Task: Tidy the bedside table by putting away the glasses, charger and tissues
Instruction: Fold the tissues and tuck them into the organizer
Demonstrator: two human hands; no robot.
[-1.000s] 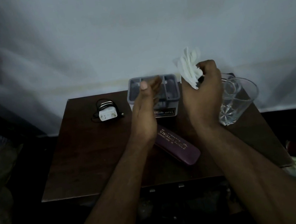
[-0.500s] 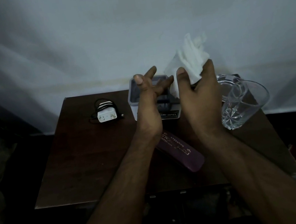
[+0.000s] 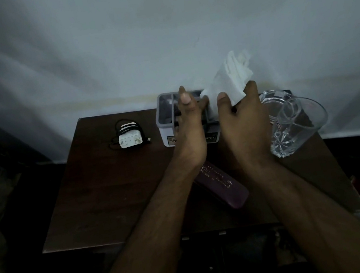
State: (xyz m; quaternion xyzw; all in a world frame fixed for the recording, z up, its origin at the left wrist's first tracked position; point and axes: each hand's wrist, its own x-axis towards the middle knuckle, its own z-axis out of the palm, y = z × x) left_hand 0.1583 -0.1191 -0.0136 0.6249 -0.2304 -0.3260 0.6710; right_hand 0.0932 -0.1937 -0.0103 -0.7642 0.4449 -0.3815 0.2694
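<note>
Tissue (image 3: 230, 81) now unfurled, no longer balled; my right hand (image 3: 246, 123) pinches it above the box (image 3: 165, 124). Left hand (image 3: 189, 132) flat, empty. Next: fold. Charger (image 3: 129, 137) untouched on table (image 3: 103, 195).

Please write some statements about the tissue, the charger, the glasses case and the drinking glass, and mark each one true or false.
1. The right hand holds the white tissue above the table. True.
2. The white charger lies inside the grey organizer box. False: it lies on the wooden table, left of the box.
3. The purple glasses case lies closed on the table, partly under the forearms. True.
4. The drinking glass stands left of the charger. False: it is at the table's right side.
5. The left hand grips the charger. False: its fingers are straight and hold nothing.
</note>
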